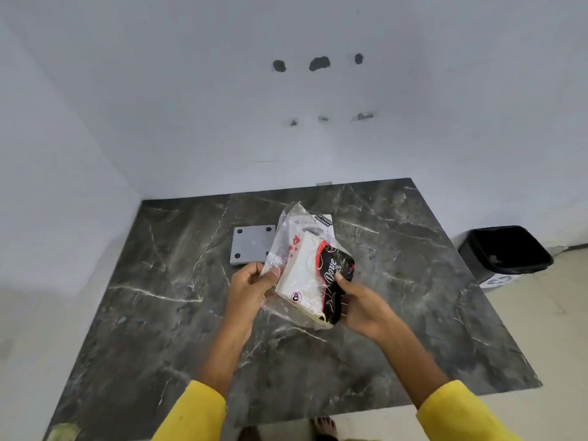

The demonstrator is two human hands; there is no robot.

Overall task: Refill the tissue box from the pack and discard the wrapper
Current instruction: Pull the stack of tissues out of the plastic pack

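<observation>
I hold the tissue pack [313, 278] above the middle of the dark marble table [159, 313]. It is a stack of white tissues in a clear plastic wrapper with a black and red printed end. My left hand [251, 281] pinches the loose clear wrapper [280, 246] at its open left side. My right hand [359, 305] grips the black printed end. A white box [323, 222] with a black label lies on the table behind the pack, mostly hidden by it.
A grey square plate [251, 245] with dark corner dots lies flat on the table left of the pack. A black bin [506, 253] stands on the floor at the right, beyond the table's edge. White walls close off the back and left.
</observation>
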